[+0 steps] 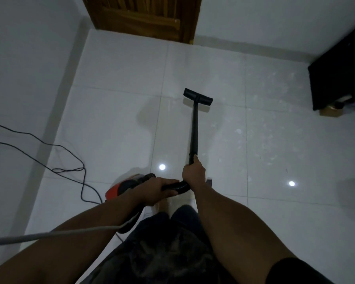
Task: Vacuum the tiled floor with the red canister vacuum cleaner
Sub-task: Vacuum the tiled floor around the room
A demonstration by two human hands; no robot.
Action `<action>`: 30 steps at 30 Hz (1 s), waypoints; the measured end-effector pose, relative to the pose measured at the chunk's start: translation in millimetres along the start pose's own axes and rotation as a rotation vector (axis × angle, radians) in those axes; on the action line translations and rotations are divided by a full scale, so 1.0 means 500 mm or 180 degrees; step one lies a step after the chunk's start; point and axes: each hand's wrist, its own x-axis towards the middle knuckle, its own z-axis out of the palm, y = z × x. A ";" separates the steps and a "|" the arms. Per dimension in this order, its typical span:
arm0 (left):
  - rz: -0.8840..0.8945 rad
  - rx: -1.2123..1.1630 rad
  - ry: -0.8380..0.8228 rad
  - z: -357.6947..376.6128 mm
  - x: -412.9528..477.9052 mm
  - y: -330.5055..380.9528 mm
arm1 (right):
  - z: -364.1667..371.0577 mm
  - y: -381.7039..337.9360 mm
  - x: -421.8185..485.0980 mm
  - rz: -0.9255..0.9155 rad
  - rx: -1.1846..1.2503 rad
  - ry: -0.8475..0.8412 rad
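The red canister vacuum cleaner point(116, 190) sits on the white tiled floor point(115, 124) just left of my legs, partly hidden by my left forearm. My left hand point(154, 188) is closed around its black ribbed hose point(177, 186). My right hand point(193, 171) grips the lower end of the black wand point(194, 132). The wand runs forward to the flat black floor nozzle point(198, 96), which rests on the tiles ahead of me.
A brown wooden door point(146, 15) stands at the far wall. Dark furniture point(340, 72) fills the right corner, with a small brown box point(330, 110) beneath. Black power cords point(55, 158) loop over the floor at left. Dusty specks point(264, 136) mark the tiles right of the wand.
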 end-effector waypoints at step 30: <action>0.0223 0.0404 -0.0448 0.492 -0.376 -0.056 | 0.088 0.488 -0.469 0.0348 0.0077 -0.0183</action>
